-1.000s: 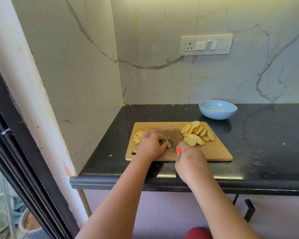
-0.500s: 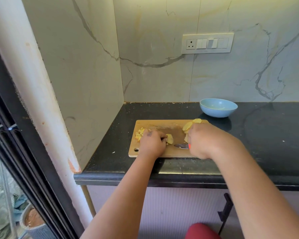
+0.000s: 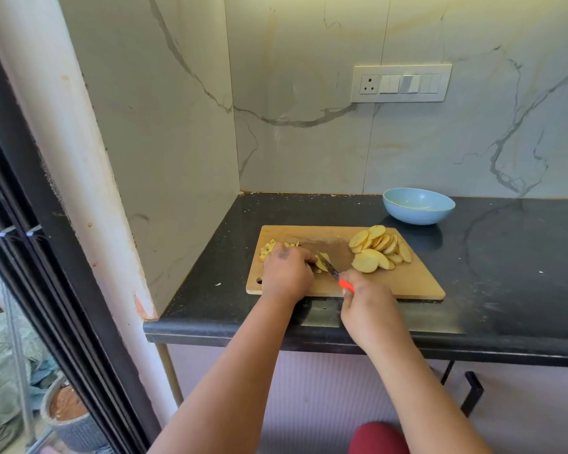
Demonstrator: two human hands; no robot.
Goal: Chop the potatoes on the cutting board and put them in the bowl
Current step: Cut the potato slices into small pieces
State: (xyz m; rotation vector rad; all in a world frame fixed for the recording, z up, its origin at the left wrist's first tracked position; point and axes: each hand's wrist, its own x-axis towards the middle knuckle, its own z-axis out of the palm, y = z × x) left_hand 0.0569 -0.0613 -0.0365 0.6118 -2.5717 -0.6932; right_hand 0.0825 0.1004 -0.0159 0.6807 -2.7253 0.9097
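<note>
- Wooden cutting board (image 3: 391, 285) flat on black surface (image 3: 505, 273), near front edge; hang hole at near-left corner.
- Potato slices (image 3: 379, 249): pale yellow ovals with thin tan skin rims, fanned and overlapping on board's right half.
- Small diced potato cubes (image 3: 265, 252) piled at board's far-left, partly hidden behind left hand.
- Potato piece being cut (image 3: 322, 262): yellow, at mid-board, pinned under left fingertips.
- Left hand (image 3: 286, 273): fingers curled down, holding that piece against board; dark smudge on back of hand.
- Right hand (image 3: 366, 306): closed around knife (image 3: 336, 276), orange handle showing above the fist, blade angled up-left, tip at the held piece.
- Light-blue bowl (image 3: 418, 206): beyond board's far-right corner, by the wall, apart from board; no potato seen inside.
- White switch panel (image 3: 402, 83) on marble wall above bowl.
</note>
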